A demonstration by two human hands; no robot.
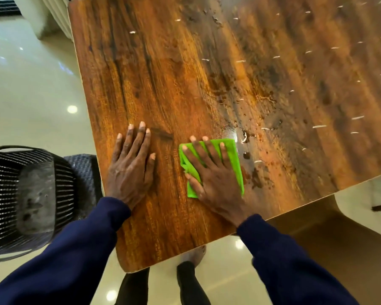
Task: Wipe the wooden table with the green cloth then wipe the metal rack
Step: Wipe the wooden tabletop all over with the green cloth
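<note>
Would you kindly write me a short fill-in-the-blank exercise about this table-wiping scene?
1. The right hand presses a cloth coloured ____.
2. The left hand lies flat and ____ on the wooden table.
3. Water droplets sit to the ____ of the cloth.

Missing words: green; empty; right
</note>
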